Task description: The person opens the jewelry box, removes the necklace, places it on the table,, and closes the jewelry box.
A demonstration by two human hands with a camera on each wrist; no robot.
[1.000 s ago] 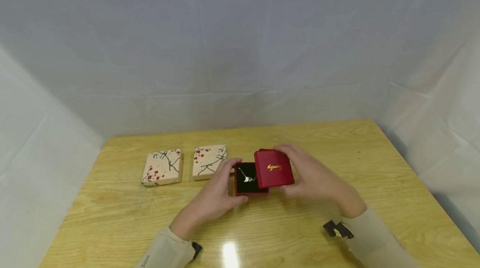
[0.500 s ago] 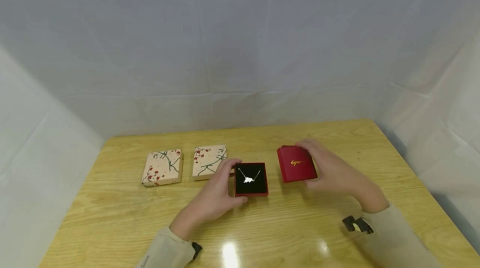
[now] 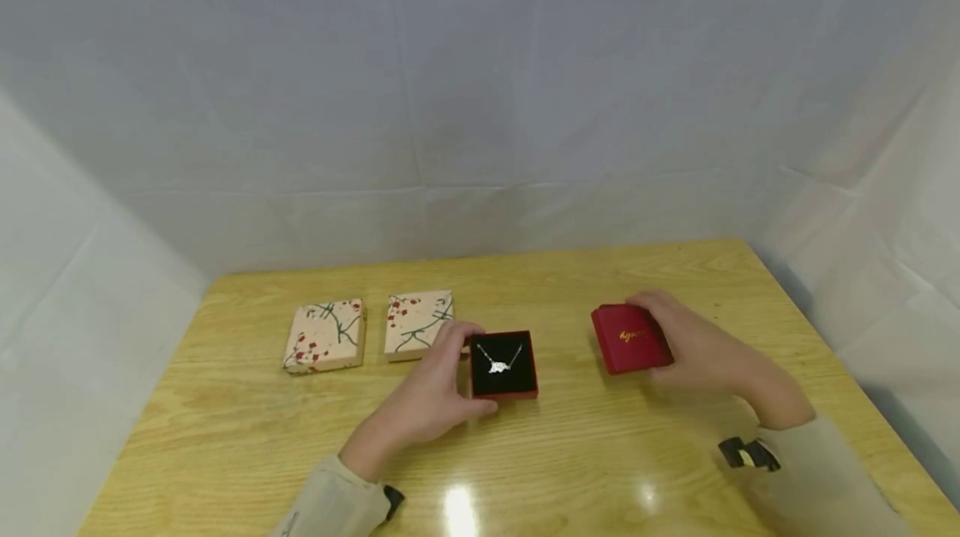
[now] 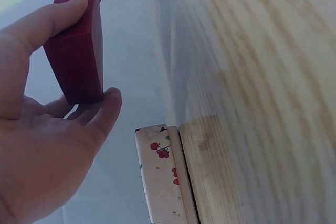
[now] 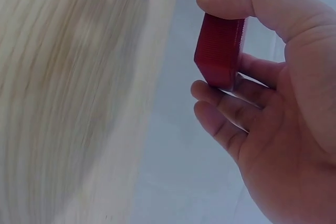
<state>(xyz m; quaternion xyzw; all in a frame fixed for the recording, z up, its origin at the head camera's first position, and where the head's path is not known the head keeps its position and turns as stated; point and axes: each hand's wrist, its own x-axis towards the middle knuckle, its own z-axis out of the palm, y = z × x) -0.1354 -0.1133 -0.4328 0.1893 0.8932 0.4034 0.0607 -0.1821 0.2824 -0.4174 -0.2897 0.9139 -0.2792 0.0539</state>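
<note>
The left hand (image 3: 426, 395) gripped the red box base (image 3: 513, 395), thumb along its near side and fingers round its far left part; the right hand (image 3: 708, 358) grasped the red lid (image 3: 632, 338) by its right part, thumb toward the near side. The base sat near the middle of the bench (image 3: 570, 445), side to side; the lid lay well apart from it, toward the bench's right edge, with bare wood showing between them from above. Both pieces seemed, from the wrist views, to be held just clear of the wood. The base looked about square, so no long axis stood out; its black insert (image 3: 522, 380) faced up and bore a silvery necklace (image 3: 498, 367), which the lid did not cover; the left hand was clearly the nearer to it, the right hand being beyond the lid. The lid carried gold lettering on top. Toward the bench's far left corner lay one floral box (image 3: 325, 336); a second floral box (image 3: 417, 320) lay between it and the base, just beyond the left fingers; pale cloth (image 3: 480, 103) rose behind the far edge.
</note>
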